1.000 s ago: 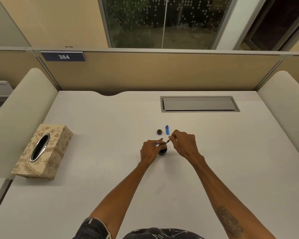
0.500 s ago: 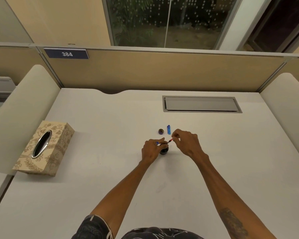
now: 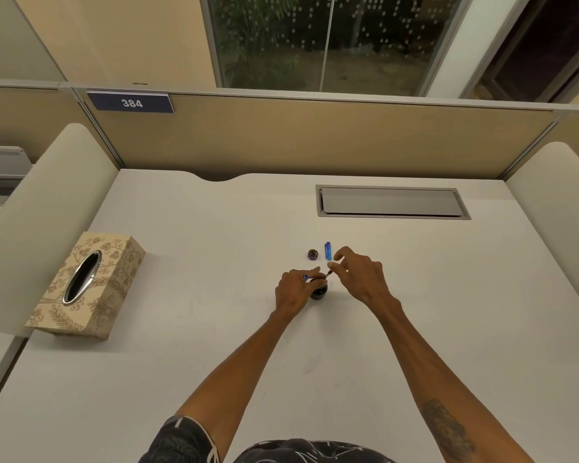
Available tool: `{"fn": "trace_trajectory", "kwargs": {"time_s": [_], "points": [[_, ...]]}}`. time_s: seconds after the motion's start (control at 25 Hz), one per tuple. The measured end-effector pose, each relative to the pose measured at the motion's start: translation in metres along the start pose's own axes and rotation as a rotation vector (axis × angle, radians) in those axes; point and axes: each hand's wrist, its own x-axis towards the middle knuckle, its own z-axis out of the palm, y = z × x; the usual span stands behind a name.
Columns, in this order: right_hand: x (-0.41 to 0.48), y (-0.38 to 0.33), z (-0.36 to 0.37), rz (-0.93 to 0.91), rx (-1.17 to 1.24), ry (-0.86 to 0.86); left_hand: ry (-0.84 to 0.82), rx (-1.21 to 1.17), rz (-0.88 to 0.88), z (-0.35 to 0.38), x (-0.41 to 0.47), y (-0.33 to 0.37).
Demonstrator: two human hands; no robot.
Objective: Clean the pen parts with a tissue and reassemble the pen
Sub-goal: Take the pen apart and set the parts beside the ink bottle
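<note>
My left hand [image 3: 296,290] grips a blue pen part [image 3: 306,277] over a small dark ink bottle [image 3: 319,292] standing on the desk. My right hand [image 3: 361,277] pinches a thin dark pen piece [image 3: 329,273] by its far end, its tip meeting the left hand's fingers above the bottle. Just beyond the hands lie a blue pen cap [image 3: 328,250] and a small round dark bottle lid [image 3: 313,254]. The tissue box [image 3: 87,284], beige with a leaf pattern and an oval slot, stands far left on the desk.
The white desk [image 3: 214,329] has a grey cable hatch [image 3: 391,202] at the back right. Padded partitions flank both sides and a tan divider with a "384" plate [image 3: 131,102] runs along the back.
The hands stay together over the ink bottle with only small finger shifts. The view has drifted slightly.
</note>
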Motion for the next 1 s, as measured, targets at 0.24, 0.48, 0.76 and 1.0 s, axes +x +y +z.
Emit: {"fn": "trace_trajectory", "kwargs": {"time_s": [0.24,0.48,0.76,1.0], "points": [[0.0,-0.004,0.002,0.022,-0.11,0.012,0.005,-0.011,-0.003,0.002,0.0,0.0],[-0.004,-0.001,0.003,0.053,-0.002,0.019,-0.002,-0.01,0.002,0.001,-0.001,0.001],[-0.002,-0.001,-0.001,0.036,-0.072,0.024,0.002,0.011,-0.012,0.001,-0.002,0.002],[0.004,-0.002,0.001,0.115,0.024,-0.034,-0.001,0.028,-0.015,0.001,-0.002,0.002]]}}
